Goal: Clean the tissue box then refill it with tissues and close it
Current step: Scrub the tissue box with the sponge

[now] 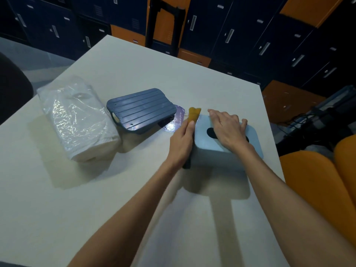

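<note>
A pale blue tissue box (215, 157) with a dark oval slot on top stands on the white table (96, 199) at the right. My right hand (226, 130) lies flat on its top and partly covers the slot. My left hand (182, 142) presses a yellow cloth (194, 114) against the box's left side. A dark blue ribbed lid (140, 110) lies apart to the left, tilted on something beneath it. Further left sits a pack of white tissues in clear plastic wrap (77, 122).
A purple wipes packet (176, 122) pokes out from under the lid. An orange chair (317, 180) stands at the table's right edge, with cables beyond it. Dark blue and orange lockers (231, 31) line the back. A dark chair back (13, 85) is at far left.
</note>
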Tool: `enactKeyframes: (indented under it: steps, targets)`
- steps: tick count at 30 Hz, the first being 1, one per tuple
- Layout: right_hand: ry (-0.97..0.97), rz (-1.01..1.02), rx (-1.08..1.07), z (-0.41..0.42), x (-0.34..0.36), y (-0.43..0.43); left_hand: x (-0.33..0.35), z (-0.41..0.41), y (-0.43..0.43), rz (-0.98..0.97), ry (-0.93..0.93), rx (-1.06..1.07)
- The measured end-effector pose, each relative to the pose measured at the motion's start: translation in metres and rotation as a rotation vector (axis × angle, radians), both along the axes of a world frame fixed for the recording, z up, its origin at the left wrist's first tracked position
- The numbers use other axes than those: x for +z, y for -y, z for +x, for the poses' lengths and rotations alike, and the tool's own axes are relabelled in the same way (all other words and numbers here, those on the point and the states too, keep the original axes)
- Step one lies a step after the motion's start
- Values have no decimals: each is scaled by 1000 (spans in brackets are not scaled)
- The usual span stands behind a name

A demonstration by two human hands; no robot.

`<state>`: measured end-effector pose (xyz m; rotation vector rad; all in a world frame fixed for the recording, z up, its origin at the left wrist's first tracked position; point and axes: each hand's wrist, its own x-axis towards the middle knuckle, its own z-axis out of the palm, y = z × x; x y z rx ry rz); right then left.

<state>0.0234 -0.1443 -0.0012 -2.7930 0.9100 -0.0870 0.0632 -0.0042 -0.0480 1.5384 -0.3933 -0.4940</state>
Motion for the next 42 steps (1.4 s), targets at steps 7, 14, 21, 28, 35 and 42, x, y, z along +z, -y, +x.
enactKeyframes:
  steps: [7, 14, 21, 28, 35, 42]
  targets:
    - [-2, -28, 1, 0, -1, 0, -5, -28, -12, 107, -116, 32]
    - [1, -23, 0, 0, 0, 0, -3, -17, -8, 54, -105, 8]
    - [4, -33, -12, 1, -3, 2, 6, -24, -10, 207, -134, -26]
    - [6, -27, -21, 2, -2, 3, 5, -12, -2, -15, -95, -1]
    - [2, -15, -16, -1, -4, 5, -12, -17, -26, 212, -77, -52]
    - [2, -9, -20, -2, -3, 3, -2, 37, -39, -85, -368, 101]
